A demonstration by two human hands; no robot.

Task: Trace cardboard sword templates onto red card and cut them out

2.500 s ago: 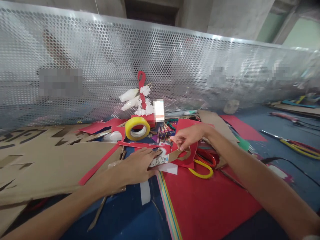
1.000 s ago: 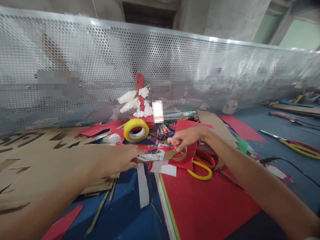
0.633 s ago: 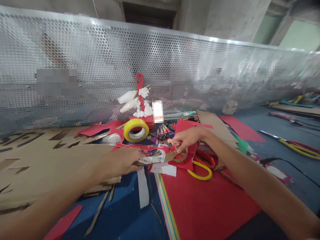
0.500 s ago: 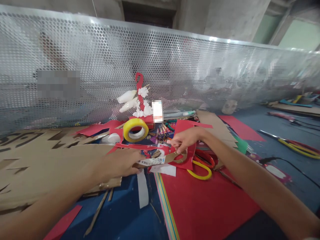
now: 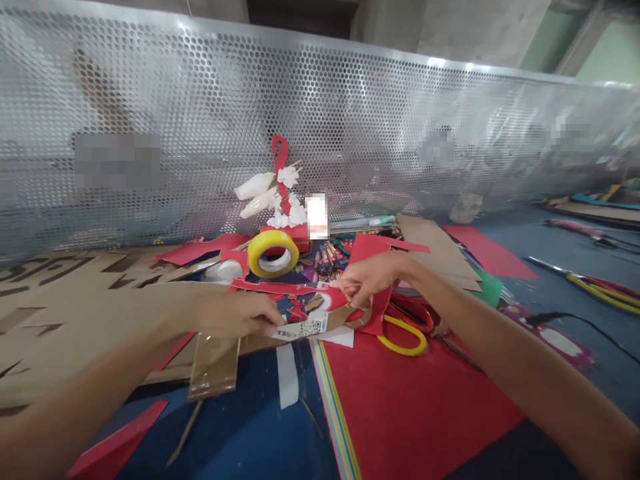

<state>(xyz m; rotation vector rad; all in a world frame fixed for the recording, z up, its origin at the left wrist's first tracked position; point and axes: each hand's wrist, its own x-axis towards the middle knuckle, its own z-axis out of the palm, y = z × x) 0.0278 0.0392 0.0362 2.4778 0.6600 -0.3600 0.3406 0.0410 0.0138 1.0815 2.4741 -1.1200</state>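
My left hand (image 5: 237,313) has its fingers closed on the left part of a narrow cardboard strip (image 5: 336,322) bearing a white label (image 5: 316,326) with a QR code. At the strip's curled right end, my right hand (image 5: 373,277) pinches it with thumb and fingers; the exact grip is partly hidden. Torn red paper (image 5: 270,288) lies just behind the strip. Under my left forearm, a cardboard piece with shiny clear tape (image 5: 215,367) hangs over the blue table. Yellow-handled scissors (image 5: 406,339) rest beside my right hand.
A roll of clear tape with a yellow rim (image 5: 254,257) stands behind my hands. Cut cardboard sheets (image 5: 100,320) spread left; a red paper stack (image 5: 415,407) lies front right. Behind are white flowers (image 5: 255,187) and a perforated metal screen (image 5: 200,107). A black cable (image 5: 585,323) runs at right.
My left hand has shifted slightly left and up along the strip, baring more of the label. The taped cardboard piece beneath it now shows more fully. My right hand holds nearly the same place.
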